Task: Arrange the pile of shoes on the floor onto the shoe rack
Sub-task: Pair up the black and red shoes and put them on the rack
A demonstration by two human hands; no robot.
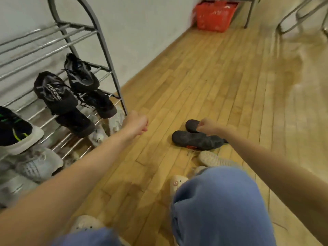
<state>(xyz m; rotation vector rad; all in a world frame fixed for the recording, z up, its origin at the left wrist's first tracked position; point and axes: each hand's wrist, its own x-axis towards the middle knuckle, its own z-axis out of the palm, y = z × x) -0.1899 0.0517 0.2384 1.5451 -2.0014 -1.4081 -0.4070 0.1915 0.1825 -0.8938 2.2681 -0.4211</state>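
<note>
Head view: right hand [208, 126] fingers pinch dark shoe [192, 126]; left hand [136, 124] fisted, empty, beside rack [113, 71]

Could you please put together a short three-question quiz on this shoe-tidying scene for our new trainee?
1. True or false: the left hand is holding a shoe.
2. Which hand is at the dark shoes on the floor? A) left B) right C) both
3. Fill in: the basket by the wall is ____ in colour.

Key
1. False: it is a loose fist with nothing in it, near the end of the shoe rack.
2. B: the right hand is closed at the edge of the farther dark shoe.
3. Red.
</note>
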